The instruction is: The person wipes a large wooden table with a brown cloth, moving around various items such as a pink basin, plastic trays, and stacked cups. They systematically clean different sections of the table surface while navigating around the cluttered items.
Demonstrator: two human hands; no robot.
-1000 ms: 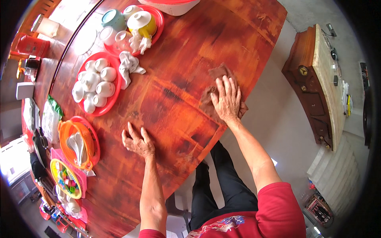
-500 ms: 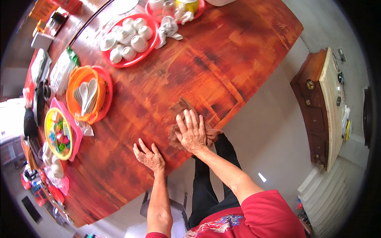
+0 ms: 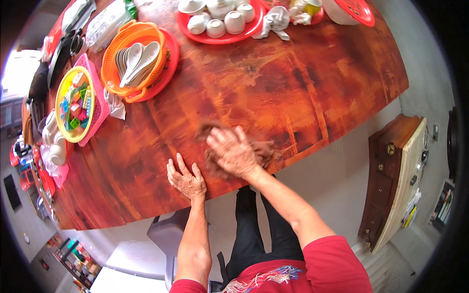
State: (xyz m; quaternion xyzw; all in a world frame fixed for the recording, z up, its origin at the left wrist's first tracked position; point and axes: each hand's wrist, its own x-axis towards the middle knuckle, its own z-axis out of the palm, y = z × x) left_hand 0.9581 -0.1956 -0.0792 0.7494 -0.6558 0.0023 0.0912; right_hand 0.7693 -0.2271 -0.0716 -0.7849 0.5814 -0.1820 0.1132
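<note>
My right hand [image 3: 232, 151] lies spread on a crumpled brown cloth [image 3: 266, 152], pressing it to the tabletop near the front edge. The fingers are stretched out over the cloth and slightly blurred. To its left, my left hand [image 3: 188, 180] rests on the wooden table [image 3: 161, 132] with its fingers apart and nothing in it. The table is reddish brown with a streaked, patchy finish.
An orange basket [image 3: 108, 68] of white spoons [image 3: 141, 63] stands at the far left. Beside it are a yellow basket [image 3: 59, 105] of toy blocks and white cups [image 3: 57, 154]. A red tray [image 3: 220, 40] holds upturned cups. A wooden cabinet [image 3: 383, 176] stands at right.
My view has turned, so the far things sit higher and further right. My right hand and the cloth have shifted a little to the left along the table; my left hand stays on the tabletop.
</note>
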